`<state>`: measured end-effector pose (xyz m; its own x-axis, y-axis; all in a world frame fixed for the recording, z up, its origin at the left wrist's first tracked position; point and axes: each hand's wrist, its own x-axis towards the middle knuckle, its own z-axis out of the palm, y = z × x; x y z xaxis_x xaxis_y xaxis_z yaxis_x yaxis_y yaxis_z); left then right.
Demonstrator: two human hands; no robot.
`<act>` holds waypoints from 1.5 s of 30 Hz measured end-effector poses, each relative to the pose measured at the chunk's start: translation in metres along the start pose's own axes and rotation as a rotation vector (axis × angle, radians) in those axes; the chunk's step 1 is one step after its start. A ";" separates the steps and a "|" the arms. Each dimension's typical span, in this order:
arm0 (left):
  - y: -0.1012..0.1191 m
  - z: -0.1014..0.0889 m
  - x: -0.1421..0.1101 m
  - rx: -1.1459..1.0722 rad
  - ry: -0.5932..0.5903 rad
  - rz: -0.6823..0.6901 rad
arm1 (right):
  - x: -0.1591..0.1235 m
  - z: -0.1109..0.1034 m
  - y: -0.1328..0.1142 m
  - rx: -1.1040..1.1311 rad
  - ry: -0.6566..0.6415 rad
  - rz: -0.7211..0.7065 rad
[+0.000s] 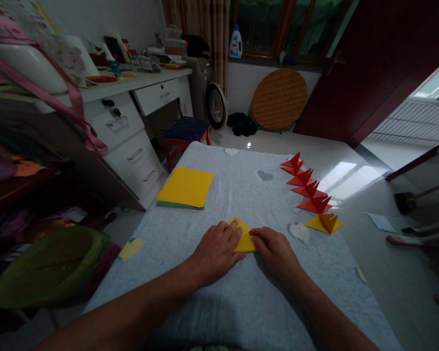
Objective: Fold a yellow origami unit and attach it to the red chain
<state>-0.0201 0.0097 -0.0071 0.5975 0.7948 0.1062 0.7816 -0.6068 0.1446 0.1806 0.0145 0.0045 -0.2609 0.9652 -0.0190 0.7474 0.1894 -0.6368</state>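
Note:
A small folded piece of yellow paper (245,240) lies on the cloth-covered table, its top corner pointing away from me. My left hand (219,247) rests on its left side, fingers stretched flat across the sheet and thumb along the lower edge. At the right corner, my right hand (274,247) pinches the paper between thumb and curled fingers. Off to the right stand several folded red paper pieces (310,190) in a row, with one folded yellow paper piece (326,223) at the near end. A stack of square paper (186,187), yellow on top, sits on the far left.
The table (237,180) wears a pale blue cloth with heart shapes. Left of it are a green-lined bin (54,263) and a white drawer desk (131,151). A stool (186,129) stands beyond, before a washing machine (215,105) with its door ajar.

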 end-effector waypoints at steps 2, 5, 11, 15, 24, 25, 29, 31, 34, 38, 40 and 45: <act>0.000 0.000 0.001 0.009 0.004 -0.005 | 0.000 0.001 0.001 0.006 0.008 -0.006; 0.001 -0.001 0.001 0.017 0.005 -0.016 | -0.001 0.002 0.002 -0.022 0.014 -0.027; 0.002 -0.006 0.001 0.004 -0.016 -0.012 | -0.003 -0.006 0.007 -0.109 0.007 -0.098; 0.001 -0.007 0.001 0.005 -0.015 -0.002 | -0.004 -0.015 0.010 -0.149 -0.010 -0.152; 0.001 -0.006 0.000 -0.017 -0.001 0.019 | -0.015 -0.002 -0.014 -0.138 0.091 -0.493; 0.000 -0.006 0.000 -0.021 0.002 0.023 | -0.016 0.000 -0.015 -0.131 0.056 -0.480; 0.000 -0.009 -0.001 -0.031 -0.020 0.034 | -0.016 0.003 -0.018 -0.171 -0.019 -0.404; 0.000 -0.011 -0.002 -0.031 -0.036 0.045 | -0.017 0.001 -0.020 -0.194 -0.054 -0.404; -0.001 -0.014 -0.009 -0.025 -0.053 0.082 | -0.017 -0.001 -0.023 -0.239 -0.100 -0.397; -0.007 -0.015 -0.022 -0.021 -0.093 0.145 | -0.018 -0.003 -0.027 -0.325 -0.140 -0.363; -0.012 -0.015 -0.030 -0.018 -0.119 0.165 | -0.019 -0.004 -0.029 -0.363 -0.163 -0.350; -0.028 -0.018 -0.053 0.016 -0.142 0.204 | -0.022 -0.008 -0.038 -0.423 -0.222 -0.344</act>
<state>-0.0766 -0.0153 0.0006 0.7616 0.6481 -0.0075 0.6442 -0.7556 0.1185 0.1627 -0.0130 0.0350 -0.6189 0.7835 -0.0560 0.7643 0.5842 -0.2729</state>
